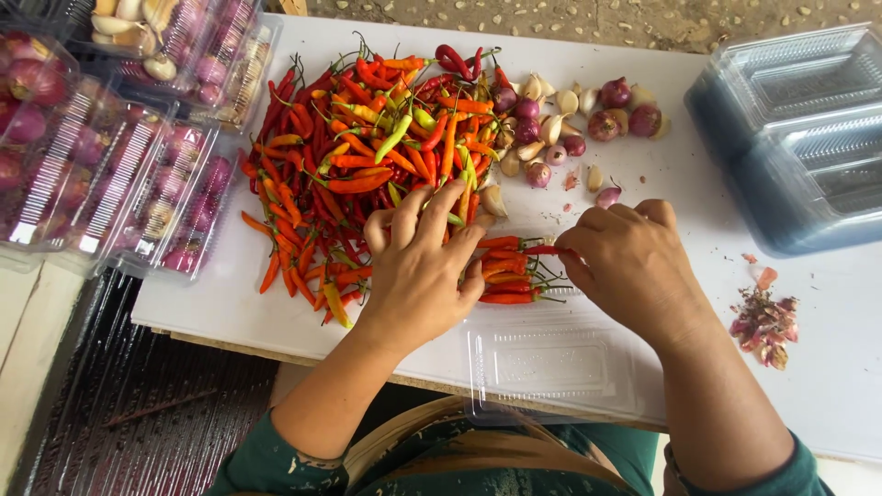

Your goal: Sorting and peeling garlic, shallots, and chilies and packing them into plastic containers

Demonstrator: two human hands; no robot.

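- left hand [418, 266] is spread open over the chili pile [358, 156], nothing gripped
- right hand [625, 262] is pinched on a red chili [533, 249]
- clear tray [542, 340] on the counter [735, 211] is partly filled; much of the pile is left

Glossy, smooth-skinned chillies [367, 156] lie heaped on a matt white tabletop [698, 211]. The open box [551, 363] at lower centre is clear, shiny plastic, as are the stacked boxes [799, 129] at upper right. Shallots [625, 115] look satiny; the peelings [764, 321] at right are dry and papery
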